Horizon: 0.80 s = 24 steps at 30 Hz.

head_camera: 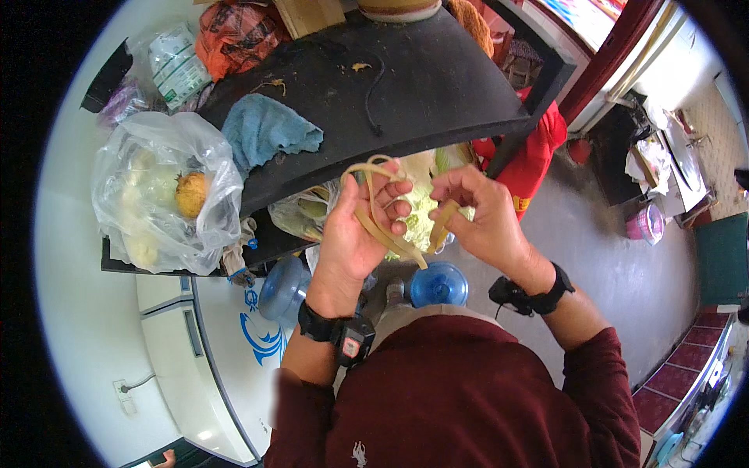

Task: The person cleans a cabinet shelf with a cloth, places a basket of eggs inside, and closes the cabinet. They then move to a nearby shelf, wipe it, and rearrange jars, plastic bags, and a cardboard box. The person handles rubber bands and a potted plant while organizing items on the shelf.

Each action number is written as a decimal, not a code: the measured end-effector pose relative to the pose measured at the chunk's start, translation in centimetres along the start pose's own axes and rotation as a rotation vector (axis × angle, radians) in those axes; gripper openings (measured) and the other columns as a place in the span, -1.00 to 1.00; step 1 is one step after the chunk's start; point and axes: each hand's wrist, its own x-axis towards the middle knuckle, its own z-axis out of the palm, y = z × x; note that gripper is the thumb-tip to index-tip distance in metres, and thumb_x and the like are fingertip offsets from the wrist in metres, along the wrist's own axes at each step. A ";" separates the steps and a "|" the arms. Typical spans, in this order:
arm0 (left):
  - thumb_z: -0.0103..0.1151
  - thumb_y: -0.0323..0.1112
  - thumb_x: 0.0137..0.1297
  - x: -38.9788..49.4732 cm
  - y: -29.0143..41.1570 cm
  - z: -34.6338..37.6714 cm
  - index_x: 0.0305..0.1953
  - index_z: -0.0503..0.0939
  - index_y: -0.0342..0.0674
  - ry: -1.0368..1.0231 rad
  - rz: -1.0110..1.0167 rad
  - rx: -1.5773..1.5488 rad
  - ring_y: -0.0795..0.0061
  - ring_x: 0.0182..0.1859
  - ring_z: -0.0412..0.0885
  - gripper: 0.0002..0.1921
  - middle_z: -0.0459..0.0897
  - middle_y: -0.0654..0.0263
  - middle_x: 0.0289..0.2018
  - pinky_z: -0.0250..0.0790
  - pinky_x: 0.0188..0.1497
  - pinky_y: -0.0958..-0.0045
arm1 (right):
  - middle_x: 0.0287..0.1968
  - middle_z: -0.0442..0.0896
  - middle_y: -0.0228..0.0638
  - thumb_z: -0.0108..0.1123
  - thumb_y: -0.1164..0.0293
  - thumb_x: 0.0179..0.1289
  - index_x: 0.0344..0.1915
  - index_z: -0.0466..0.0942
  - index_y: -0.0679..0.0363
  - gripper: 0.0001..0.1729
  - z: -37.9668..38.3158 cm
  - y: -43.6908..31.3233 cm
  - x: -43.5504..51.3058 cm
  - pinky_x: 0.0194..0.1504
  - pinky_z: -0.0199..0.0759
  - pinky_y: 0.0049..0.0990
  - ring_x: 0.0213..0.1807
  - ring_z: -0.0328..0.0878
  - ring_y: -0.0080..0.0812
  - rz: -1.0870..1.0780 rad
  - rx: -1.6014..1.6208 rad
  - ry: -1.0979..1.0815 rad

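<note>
My left hand is palm up with a thin, flat, yellowish strip, seemingly rubber, looped over its thumb and fingers. Between thumb and fingers, my right hand pinches another length of similar strip. Whether both lengths are one piece, I cannot tell. Below and behind the hands lie pale green leafy vegetables, partly hidden by my fingers. Both hands are in front of the near edge of a black shelf table. Each wrist wears a black strapped device.
A clear plastic bag with a round yellow-brown fruit sits at the table's left, beside a blue cloth. Blue water jugs stand near my feet. A white refrigerator is at left; red fabric hangs at right.
</note>
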 end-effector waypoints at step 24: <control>-0.31 0.15 0.43 0.4 1.7 0.3 0.21 0.35 -0.21 -0.149 -0.074 0.040 0.48 -0.24 0.46 -0.41 0.51 0.16 -0.07 0.32 -0.30 0.55 | -0.50 0.58 -0.17 0.01 0.65 0.08 -0.34 0.54 0.30 -0.83 -1.4 -3.4 5.9 -0.44 0.40 -0.49 -0.48 0.58 -0.31 -0.304 -0.103 0.058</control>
